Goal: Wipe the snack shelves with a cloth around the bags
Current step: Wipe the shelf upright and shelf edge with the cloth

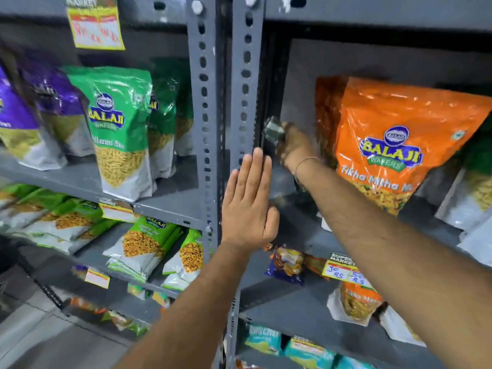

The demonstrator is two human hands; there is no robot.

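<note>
My right hand reaches deep into the right-hand grey shelf, shut on a bunched dark cloth near the shelf's back left corner. The hand and cloth are blurred. Just right of it stands an orange snack bag, upright and leaning a little. My left hand is flat and open, fingers together, against the perforated grey upright post at the shelf's front edge. A green snack bag stands on the left-hand shelf.
Purple bags stand at the far left. More green and white bags sit at the far right. Lower shelves hold flat green bags, a blue packet and yellow price tags. Floor shows at bottom left.
</note>
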